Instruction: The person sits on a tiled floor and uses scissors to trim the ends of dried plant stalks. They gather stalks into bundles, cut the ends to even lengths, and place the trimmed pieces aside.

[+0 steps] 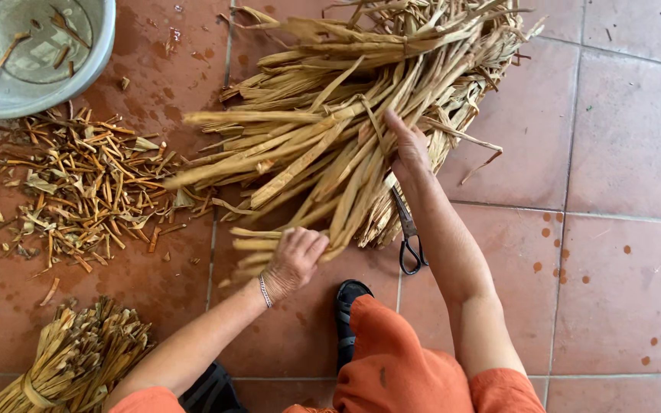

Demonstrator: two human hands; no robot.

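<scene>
While sorted left to right:
Left hand (pixel 294 260): fingers curled round the near ends of the dried-leaf bundle (pixel 346 130) on the tiled floor (pixel 621 153).
Bundle: looks light, stiff, brittle; best gripped near the ends.
Right hand (pixel 409 149): fingers pressed into its middle, scissors (pixel 408 237) lying beneath the wrist.

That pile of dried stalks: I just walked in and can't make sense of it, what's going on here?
A person in orange, seen from above, has both hands in a big bundle of dried stalks on the tiled floor. The left hand grips the stalk ends; the right hand presses on the middle. Scissors lie underneath. Cut scraps lie left.
</scene>
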